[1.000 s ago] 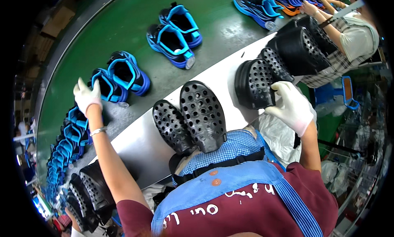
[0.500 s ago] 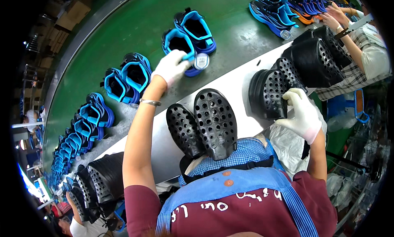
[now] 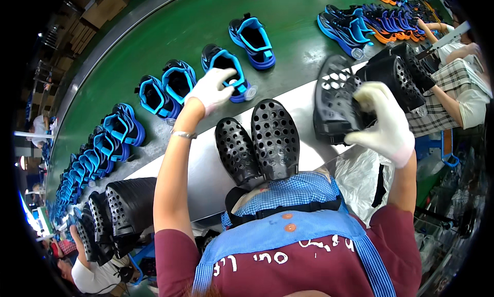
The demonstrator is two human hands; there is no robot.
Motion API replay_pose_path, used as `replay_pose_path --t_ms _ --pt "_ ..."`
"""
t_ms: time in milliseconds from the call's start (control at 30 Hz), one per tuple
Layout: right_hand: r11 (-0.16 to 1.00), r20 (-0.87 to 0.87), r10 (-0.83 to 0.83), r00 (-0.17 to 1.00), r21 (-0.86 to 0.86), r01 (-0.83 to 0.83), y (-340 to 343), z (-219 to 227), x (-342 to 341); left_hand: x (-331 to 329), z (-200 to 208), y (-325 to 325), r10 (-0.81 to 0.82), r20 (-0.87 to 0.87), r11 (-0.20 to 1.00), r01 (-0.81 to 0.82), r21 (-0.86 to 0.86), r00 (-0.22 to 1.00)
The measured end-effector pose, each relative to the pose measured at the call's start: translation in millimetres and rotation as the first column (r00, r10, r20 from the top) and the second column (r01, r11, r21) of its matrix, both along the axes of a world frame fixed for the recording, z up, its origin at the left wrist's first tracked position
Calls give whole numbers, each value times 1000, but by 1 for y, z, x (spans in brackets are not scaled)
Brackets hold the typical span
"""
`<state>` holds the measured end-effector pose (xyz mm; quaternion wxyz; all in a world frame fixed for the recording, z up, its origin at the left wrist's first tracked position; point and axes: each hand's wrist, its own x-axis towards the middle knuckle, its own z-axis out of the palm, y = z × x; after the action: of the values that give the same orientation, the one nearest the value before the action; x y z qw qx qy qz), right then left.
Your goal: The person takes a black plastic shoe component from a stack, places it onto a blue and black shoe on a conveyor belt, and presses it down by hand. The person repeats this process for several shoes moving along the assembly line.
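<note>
My left hand [image 3: 211, 93], in a white glove, has its fingers apart at the near end of a black-and-blue sports shoe [image 3: 224, 65]. A round tag [image 3: 250, 93] lies by that shoe's heel. The matching shoe [image 3: 256, 42] stands just beyond it. On the right, my gloved right hand [image 3: 387, 123] grips a black perforated shoe insert [image 3: 334, 104], which is tilted and smeared by motion. Two more perforated inserts, a smaller one [image 3: 235, 149] and a larger one [image 3: 276, 137], lie side by side in front of my apron.
A pale work ledge [image 3: 203, 178] borders the green conveyor belt [image 3: 154, 34]. Paired shoes [image 3: 180, 83] stand left of my hand, with a long row [image 3: 98, 158] beyond. Stacked inserts [image 3: 131, 204] are at lower left, others [image 3: 396, 76] at right near a co-worker's arm [image 3: 446, 104].
My right hand has lifted and tilted the insert from where it stood. My left fingers have spread from the shoe's heel. That shoe now sits farther from its mate.
</note>
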<state>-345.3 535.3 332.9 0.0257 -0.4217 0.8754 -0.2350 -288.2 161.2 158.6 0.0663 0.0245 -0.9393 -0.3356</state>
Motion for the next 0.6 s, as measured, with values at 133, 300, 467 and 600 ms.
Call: replay_pose_path --t_ms 133,300,467,600 --pt "962 -48 268 962 -44 -270 -67 15 -1 23 56 23 70 -99 796 4 605 993" --pt "831 13 546 838 -139 -539 -126 5 9 55 105 56 -13 -201 -118 198 973 980" --pt "877 88 479 873 -88 -472 -160 -15 18 66 89 42 322 -159 -178 225 958 933" --pt "901 46 430 902 38 -431 -182 -19 25 62 73 35 436 -101 -215 212 953 894"
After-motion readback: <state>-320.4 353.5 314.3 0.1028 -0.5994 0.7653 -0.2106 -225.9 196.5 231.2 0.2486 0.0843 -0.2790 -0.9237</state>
